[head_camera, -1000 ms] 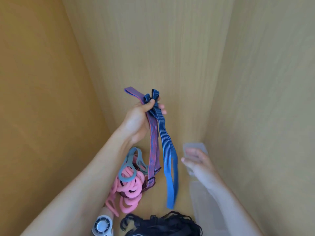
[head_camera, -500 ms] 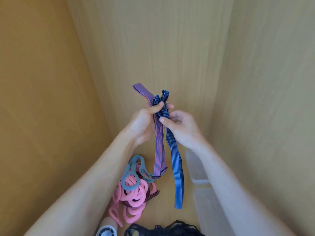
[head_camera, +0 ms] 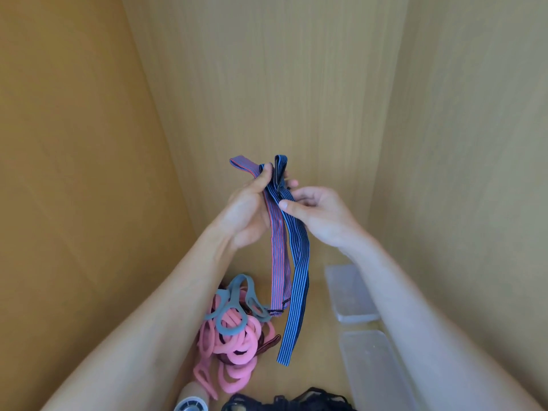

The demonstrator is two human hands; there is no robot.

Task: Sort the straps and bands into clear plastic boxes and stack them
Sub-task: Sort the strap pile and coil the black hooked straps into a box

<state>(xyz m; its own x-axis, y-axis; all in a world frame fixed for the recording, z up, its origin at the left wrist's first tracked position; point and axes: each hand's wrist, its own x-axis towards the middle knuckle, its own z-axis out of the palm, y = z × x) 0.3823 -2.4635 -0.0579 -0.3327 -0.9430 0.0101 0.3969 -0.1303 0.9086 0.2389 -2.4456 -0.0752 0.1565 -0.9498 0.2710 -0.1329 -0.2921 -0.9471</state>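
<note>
My left hand (head_camera: 246,209) holds up two striped elastic straps by their tops: a red-and-blue strap (head_camera: 278,262) and a longer blue strap (head_camera: 298,292), both hanging down. My right hand (head_camera: 317,212) pinches the blue strap just below the left hand, thumb on its front. Below lies a pile of pink bands (head_camera: 234,351) with grey bands (head_camera: 234,304) on top. Two clear plastic boxes (head_camera: 350,292) (head_camera: 373,372) sit along the right wall. A tangle of black straps (head_camera: 290,400) lies at the bottom edge.
Wooden walls close in on the left (head_camera: 74,173), back (head_camera: 267,84) and right (head_camera: 474,173). A pale cylinder with a round vented top (head_camera: 192,401) stands at the bottom edge beside the pink bands.
My right hand left the clear box on the floor and rose to the blue strap, which it now pinches. My left hand lifted the two straps slightly higher.
</note>
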